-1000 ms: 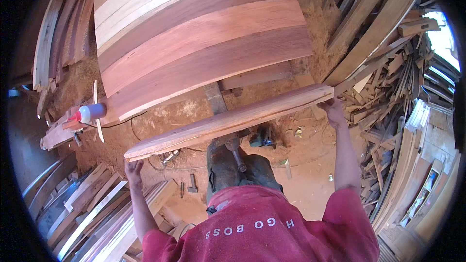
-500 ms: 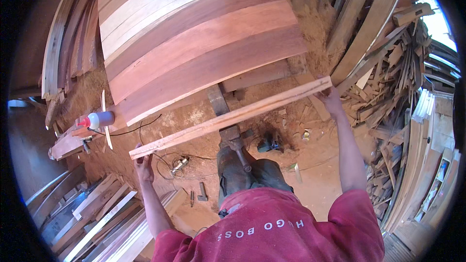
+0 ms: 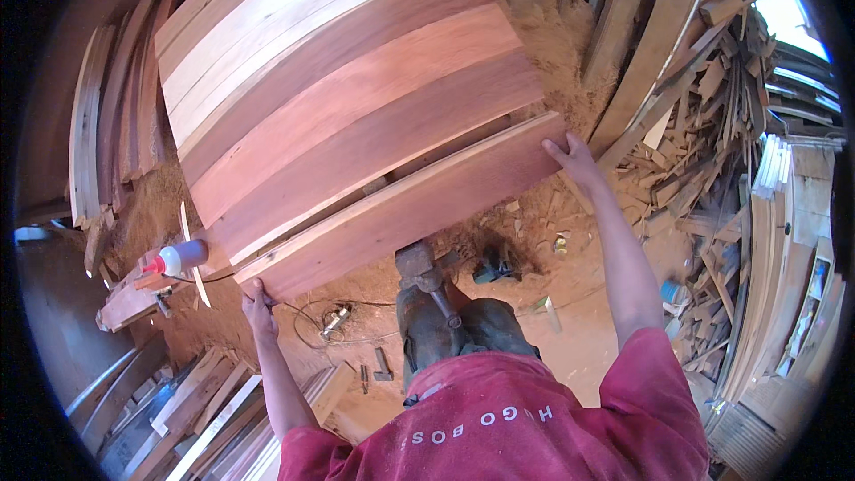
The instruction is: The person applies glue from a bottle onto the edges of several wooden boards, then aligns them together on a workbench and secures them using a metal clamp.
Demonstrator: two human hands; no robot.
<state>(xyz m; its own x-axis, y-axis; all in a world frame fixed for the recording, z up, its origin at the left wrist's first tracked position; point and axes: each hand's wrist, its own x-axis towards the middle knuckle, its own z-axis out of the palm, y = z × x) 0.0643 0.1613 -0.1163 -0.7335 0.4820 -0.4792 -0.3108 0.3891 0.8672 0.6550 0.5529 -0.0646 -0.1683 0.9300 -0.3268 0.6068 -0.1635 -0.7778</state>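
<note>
A long reddish wooden board (image 3: pixel 419 207) spans the space before me, its wide face turned up toward me. Its left end is gripped by my left hand (image 3: pixel 259 307), its right end by my right hand (image 3: pixel 577 165). Just beyond it lies a broad panel (image 3: pixel 356 116) of several planks in pale, pink and brown wood. A narrow dark gap separates the board from the panel's near edge, widest toward the middle and right. Below the board's middle, close to my legs, shows a metal clamp (image 3: pixel 419 265) with a screw handle.
A glue bottle (image 3: pixel 183 256) with a red cap lies left of the panel. On the dusty floor are a corded tool (image 3: pixel 335 321) and a small square (image 3: pixel 382 365). Offcuts (image 3: pixel 704 138) are heaped at right, and planks (image 3: pixel 116 98) lean at far left.
Both hands have moved the board away from me, close to the panel's near edge. It has tipped from showing its narrow edge to showing its wide face.
</note>
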